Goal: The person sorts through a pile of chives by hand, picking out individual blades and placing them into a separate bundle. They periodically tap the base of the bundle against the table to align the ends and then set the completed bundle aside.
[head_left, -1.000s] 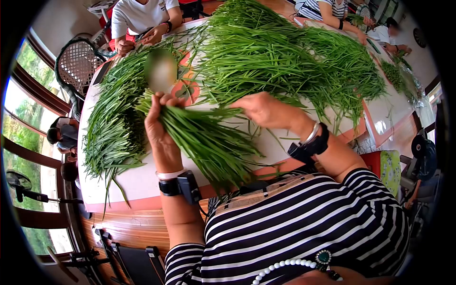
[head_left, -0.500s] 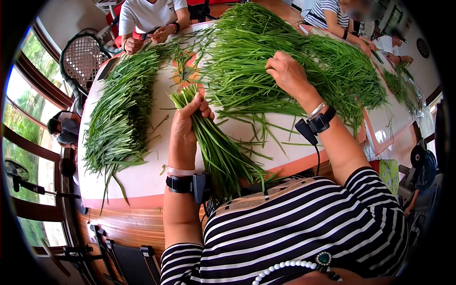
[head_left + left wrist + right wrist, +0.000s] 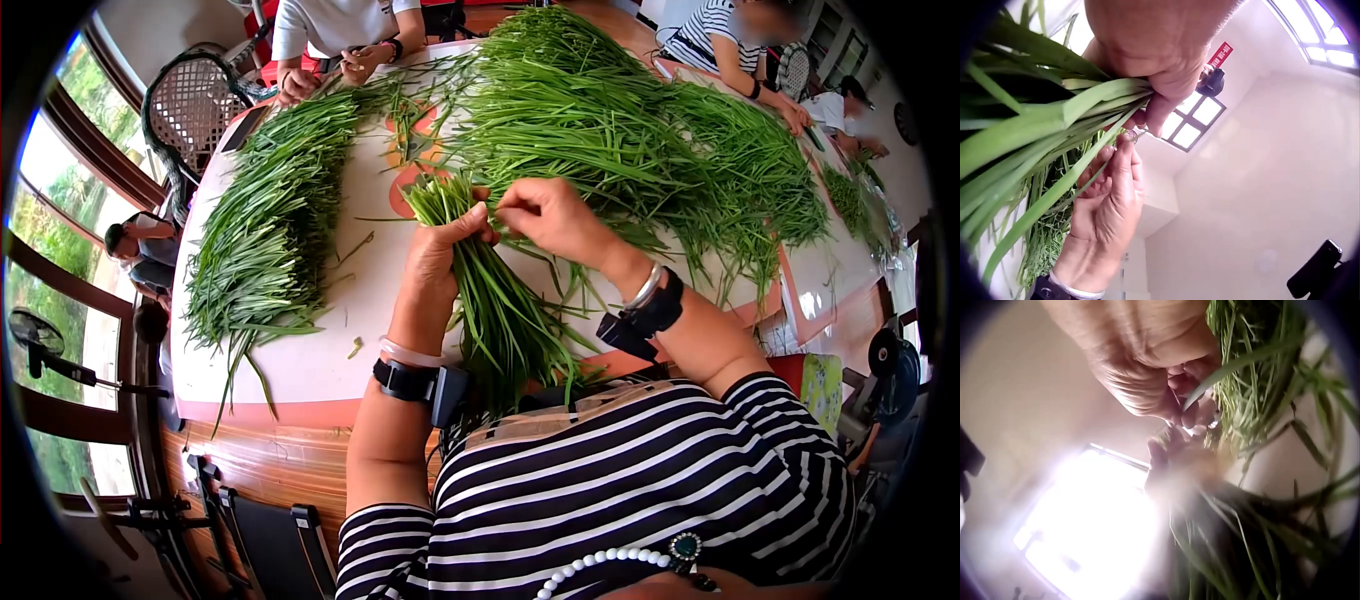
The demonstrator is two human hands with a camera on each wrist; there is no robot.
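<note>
A thick bunch of garlic chives [image 3: 510, 310] is gripped in my left hand [image 3: 440, 255], pale cut ends up and long leaves hanging toward the striped shirt. Close beside the bunch's upper end is my right hand [image 3: 560, 225], fingers curled in. A single chive leaf [image 3: 1222, 372] runs to its pinching fingertips in the right wrist view. From the left wrist, the right hand [image 3: 1110, 206] shows thumb and finger pinched together right by the left hand's fingertips. Beyond the hands lies a large heap of loose chives [image 3: 570, 120].
A neat row of chives [image 3: 270, 220] lies along the table's left side. Stray leaves and scraps are scattered over the white tabletop [image 3: 310, 375]. A person in white [image 3: 340, 30] sits across the table; another in stripes [image 3: 715, 45] works at the far right.
My right hand reached out over the heap, then came back to the bunch. The left hand has shifted right in view with the bunch, which now hangs more upright.
</note>
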